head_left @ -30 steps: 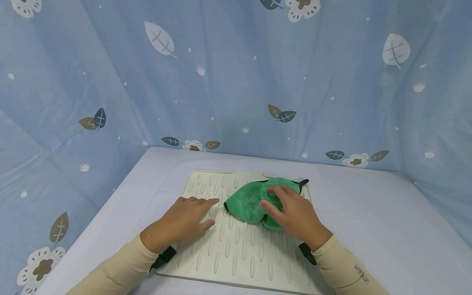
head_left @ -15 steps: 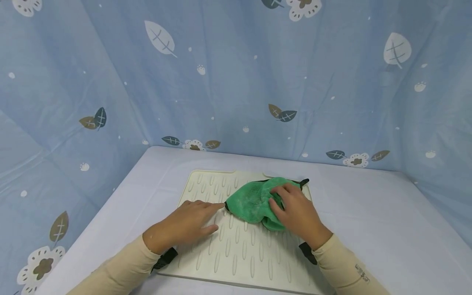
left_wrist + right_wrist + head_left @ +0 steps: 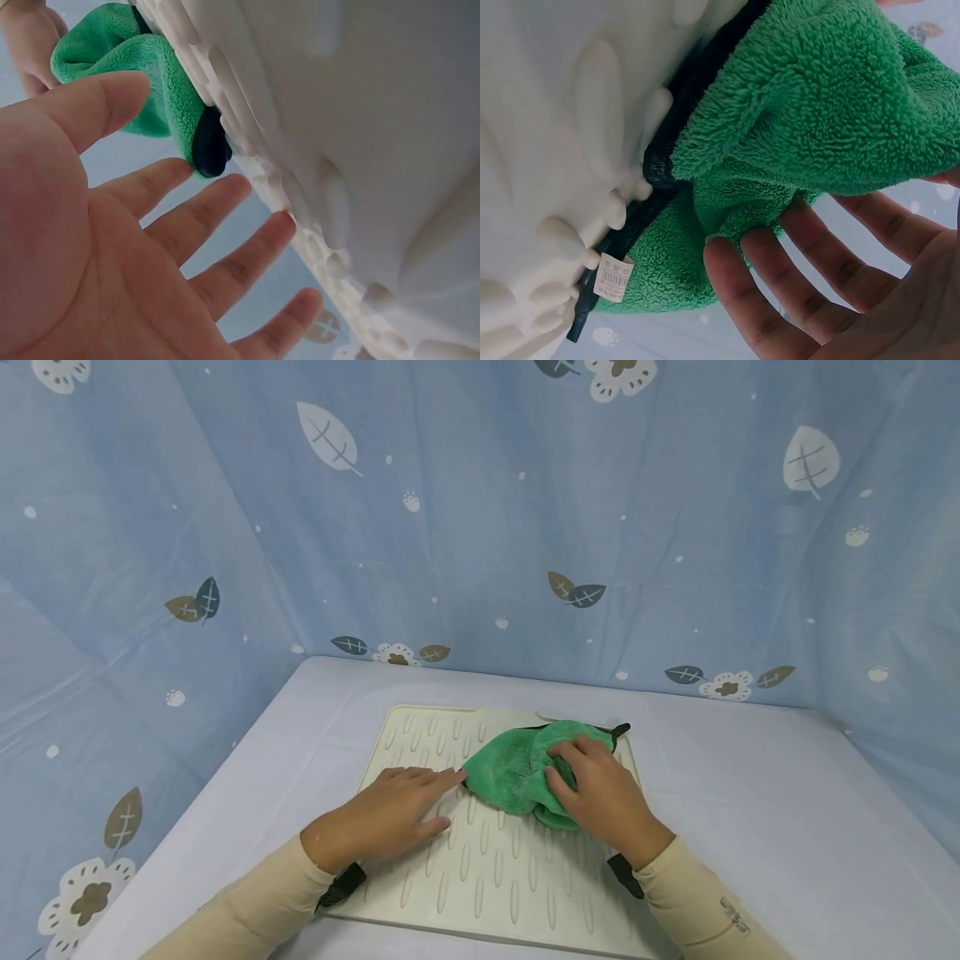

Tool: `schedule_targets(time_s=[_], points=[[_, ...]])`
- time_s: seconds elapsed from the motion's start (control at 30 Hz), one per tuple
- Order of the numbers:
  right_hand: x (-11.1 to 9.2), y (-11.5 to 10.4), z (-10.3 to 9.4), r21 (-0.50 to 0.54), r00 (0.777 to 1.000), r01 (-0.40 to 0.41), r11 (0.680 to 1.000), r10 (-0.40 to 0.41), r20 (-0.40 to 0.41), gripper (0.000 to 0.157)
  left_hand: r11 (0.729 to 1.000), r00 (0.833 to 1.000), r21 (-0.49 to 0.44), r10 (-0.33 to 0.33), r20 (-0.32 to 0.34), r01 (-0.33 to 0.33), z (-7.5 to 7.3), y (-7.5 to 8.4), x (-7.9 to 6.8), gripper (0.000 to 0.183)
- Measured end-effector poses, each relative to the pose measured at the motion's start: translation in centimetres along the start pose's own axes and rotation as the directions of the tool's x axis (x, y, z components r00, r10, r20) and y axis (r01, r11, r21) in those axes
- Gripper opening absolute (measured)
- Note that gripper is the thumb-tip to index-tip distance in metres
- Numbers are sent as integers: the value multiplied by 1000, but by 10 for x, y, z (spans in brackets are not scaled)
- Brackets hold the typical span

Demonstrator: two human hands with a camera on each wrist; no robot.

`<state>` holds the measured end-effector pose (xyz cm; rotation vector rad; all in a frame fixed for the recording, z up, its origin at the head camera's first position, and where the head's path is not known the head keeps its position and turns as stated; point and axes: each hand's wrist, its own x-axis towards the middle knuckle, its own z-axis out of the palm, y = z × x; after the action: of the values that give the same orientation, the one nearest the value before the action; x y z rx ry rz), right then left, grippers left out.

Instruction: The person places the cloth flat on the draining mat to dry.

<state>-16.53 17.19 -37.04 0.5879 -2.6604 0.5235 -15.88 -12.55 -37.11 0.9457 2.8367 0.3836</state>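
Note:
A crumpled green cloth [image 3: 513, 768] with black edging lies on the far right part of a cream ridged mat [image 3: 487, 872]. My right hand [image 3: 600, 793] rests on the cloth's right side, its fingers curled and its thumb pressed in, gathering a fold. In the right wrist view the fingertips [image 3: 735, 259] dig into the green cloth [image 3: 825, 112] beside a small white label [image 3: 613, 276]. My left hand [image 3: 393, 810] lies flat on the mat, its index fingertip at the cloth's left corner. The left wrist view shows the left hand [image 3: 150, 247] spread, next to the cloth's black-edged corner [image 3: 211, 146].
The mat lies on a pale table [image 3: 750, 793]. A blue curtain [image 3: 480, 527] printed with leaves and flowers closes in the back and both sides. Both forearms wear beige sleeves with black wrist straps [image 3: 341, 885].
My left hand has slid right across the mat until its index fingertip reaches the cloth's left corner. The right hand has shifted slightly further onto the cloth.

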Motion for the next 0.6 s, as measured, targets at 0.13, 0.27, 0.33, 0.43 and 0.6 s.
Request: schedule_targets(time_s=[0.13, 0.27, 0.33, 0.43, 0.6], points=[[-1, 0, 1, -5, 1000, -1, 1000, 1, 1, 22, 1000, 1000, -29, 3, 15, -3, 2, -1, 2, 61], [-1, 0, 2, -4, 1000, -2, 1000, 2, 5, 23, 998, 1000, -57, 6, 31, -4, 2, -1, 3, 61], [-1, 0, 1, 0, 1000, -1, 1000, 1, 9, 24, 998, 999, -63, 4, 40, -1, 2, -1, 3, 62], [-1, -1, 1, 6, 1000, -4, 1000, 4, 19, 24, 998, 999, -62, 1, 53, 2, 2, -2, 4, 64], [0, -2, 1, 12, 999, -11, 1000, 10, 35, 24, 999, 998, -53, 7, 58, -4, 4, -3, 5, 65]])
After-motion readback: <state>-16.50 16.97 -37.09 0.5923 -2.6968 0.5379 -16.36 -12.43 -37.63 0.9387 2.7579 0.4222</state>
